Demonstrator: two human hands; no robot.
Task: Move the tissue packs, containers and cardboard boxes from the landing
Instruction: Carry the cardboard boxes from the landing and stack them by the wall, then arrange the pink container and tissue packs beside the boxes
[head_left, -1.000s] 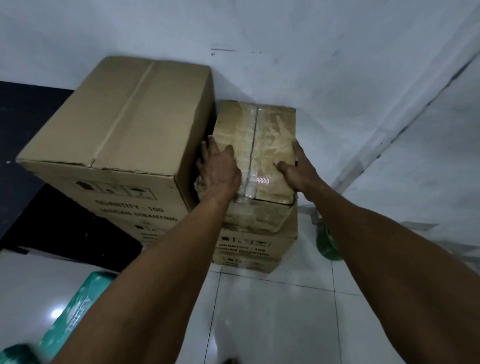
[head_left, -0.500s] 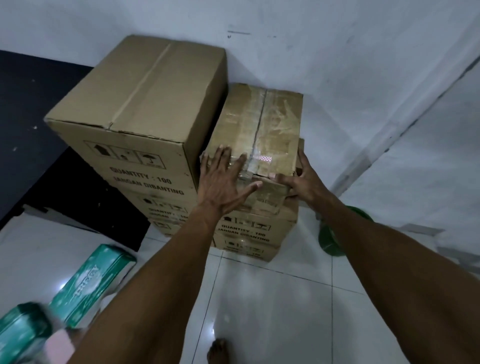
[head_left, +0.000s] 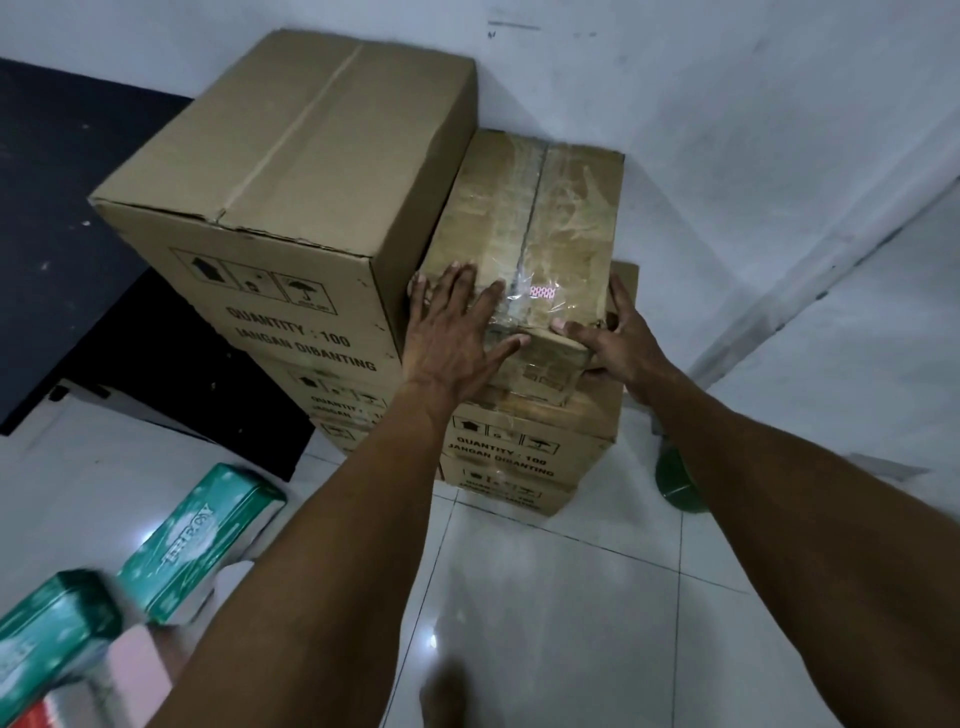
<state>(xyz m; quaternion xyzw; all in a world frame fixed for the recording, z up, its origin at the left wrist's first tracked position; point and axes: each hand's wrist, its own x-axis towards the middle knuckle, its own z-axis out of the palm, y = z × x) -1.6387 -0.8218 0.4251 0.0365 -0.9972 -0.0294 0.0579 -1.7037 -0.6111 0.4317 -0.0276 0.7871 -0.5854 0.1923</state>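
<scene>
- Boxes first: two stacks stand side by side in the corner against the white wall (head_left: 753, 130), touching each other.
- The left stack is taller, with one big box (head_left: 311, 135) on top. I can count at least two lower boxes (head_left: 343, 395) under it by their labels.
- The right stack has one taped box (head_left: 545, 218) on top, wrapped in shiny clear tape, with at least two printed boxes (head_left: 524, 452) below it.
- Two green tissue packs (head_left: 202, 535) lie on the white tiled floor (head_left: 545, 597) at lower left, near each other. There's also a pink pack (head_left: 140, 660) just beside them, pretty blurry.
- One green round thing (head_left: 675, 483) sits on the floor by the wall, mostly hidden behind the right forearm.
- The left hand (head_left: 452, 343) lies flat on the taped box's near left corner, fingers straight and spread, holding nothing.
- The right hand (head_left: 618, 348) grips the near right corner, thumb along the top edge and fingers round the side.
- Both arms are stretched forward.
</scene>
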